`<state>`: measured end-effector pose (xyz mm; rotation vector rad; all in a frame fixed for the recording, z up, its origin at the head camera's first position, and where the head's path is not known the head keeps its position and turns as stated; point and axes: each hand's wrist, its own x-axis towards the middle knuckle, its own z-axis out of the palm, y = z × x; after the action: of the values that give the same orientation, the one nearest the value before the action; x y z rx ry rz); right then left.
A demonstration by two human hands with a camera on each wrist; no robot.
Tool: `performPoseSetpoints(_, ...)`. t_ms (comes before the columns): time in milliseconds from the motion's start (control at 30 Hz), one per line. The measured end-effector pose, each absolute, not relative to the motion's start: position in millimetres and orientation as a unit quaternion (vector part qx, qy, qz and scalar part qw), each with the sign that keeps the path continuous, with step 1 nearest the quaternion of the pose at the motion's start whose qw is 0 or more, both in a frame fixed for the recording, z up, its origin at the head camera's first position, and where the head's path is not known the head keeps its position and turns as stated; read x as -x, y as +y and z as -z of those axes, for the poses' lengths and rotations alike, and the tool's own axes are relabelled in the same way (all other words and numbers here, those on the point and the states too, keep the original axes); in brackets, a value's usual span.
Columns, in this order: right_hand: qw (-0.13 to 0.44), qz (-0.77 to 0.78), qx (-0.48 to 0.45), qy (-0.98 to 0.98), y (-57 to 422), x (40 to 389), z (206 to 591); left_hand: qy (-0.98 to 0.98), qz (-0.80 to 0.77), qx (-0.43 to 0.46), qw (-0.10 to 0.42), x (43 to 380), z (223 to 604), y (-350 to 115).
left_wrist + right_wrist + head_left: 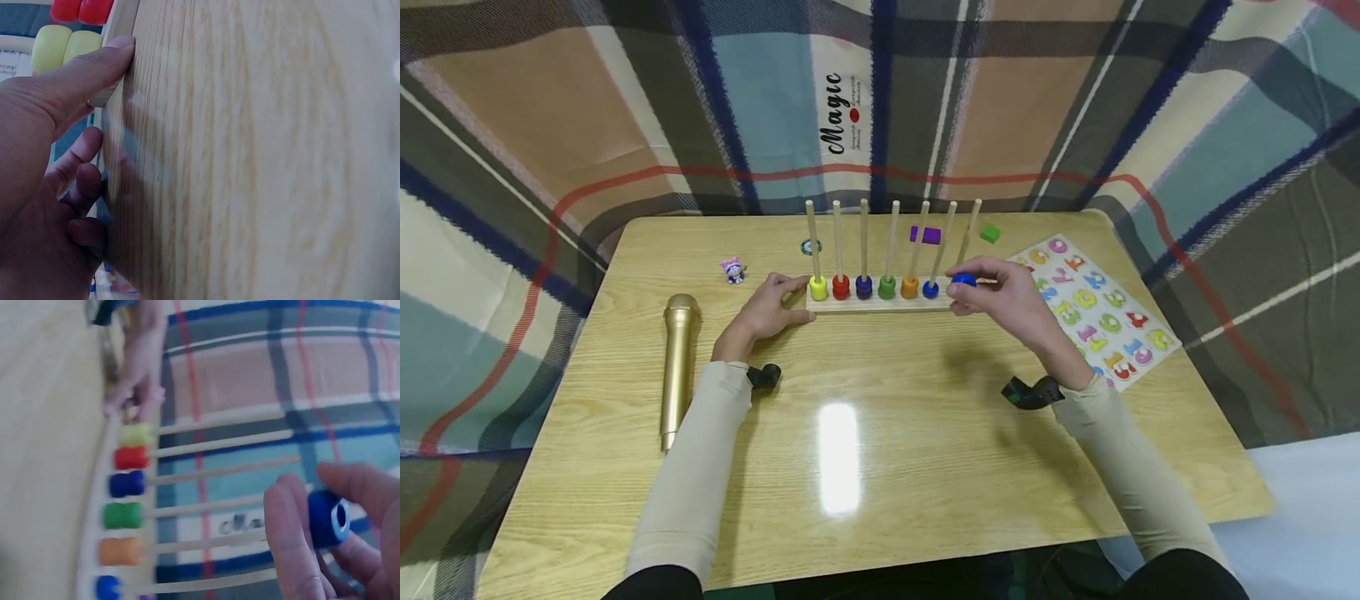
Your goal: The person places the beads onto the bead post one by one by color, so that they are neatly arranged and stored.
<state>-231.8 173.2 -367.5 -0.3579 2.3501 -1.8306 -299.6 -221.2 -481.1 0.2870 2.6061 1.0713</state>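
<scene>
A wooden peg stand (880, 307) has several upright pegs, with coloured beads at their feet: yellow (818, 288), red (841, 287), dark blue, green, orange (910, 287) and blue. My left hand (769, 307) grips the stand's left end, thumb along the front edge and other fingers behind it. In the left wrist view that thumb (94, 72) presses the wood beside the yellow beads (65, 49). Between thumb and fingers my right hand (1003, 298) pinches a blue bead (328, 519), its hole showing. The bead is near the stand's right end, apart from the pegs in the right wrist view.
A gold microphone-like cylinder (677, 367) lies at the left. Behind the stand are a small figurine (733, 270), purple blocks (931, 236), a green block (990, 233) and a round teal piece (808, 247). A number sheet (1105, 317) lies at the right.
</scene>
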Motion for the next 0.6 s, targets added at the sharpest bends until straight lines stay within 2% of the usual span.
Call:
performPoseSetpoints(100,-0.005,0.595,0.109,0.796,165.6,244.6,353.4,0.909,-0.375,-0.099,0.153,299.2,482.2,-220.5)
performPoseSetpoints(233,-0.147,0.482,0.126,0.855,155.6,267.6,338.6,0.907,-0.381,-0.098,0.149,298.4,479.6,-221.1)
performPoseSetpoints(300,-0.193,0.428,0.139,0.872,151.1,278.1,333.9,0.907,-0.382,-0.098,0.147,297.5,480.6,-220.9)
performPoseSetpoints(367,-0.205,0.397,0.145,0.883,147.7,286.4,331.1,0.907,-0.382,-0.099,0.147,296.6,482.0,-220.7)
performPoseSetpoints(600,-0.178,0.319,0.145,0.92,141.5,295.0,329.0,0.91,-0.373,-0.102,0.148,297.4,482.7,-220.9)
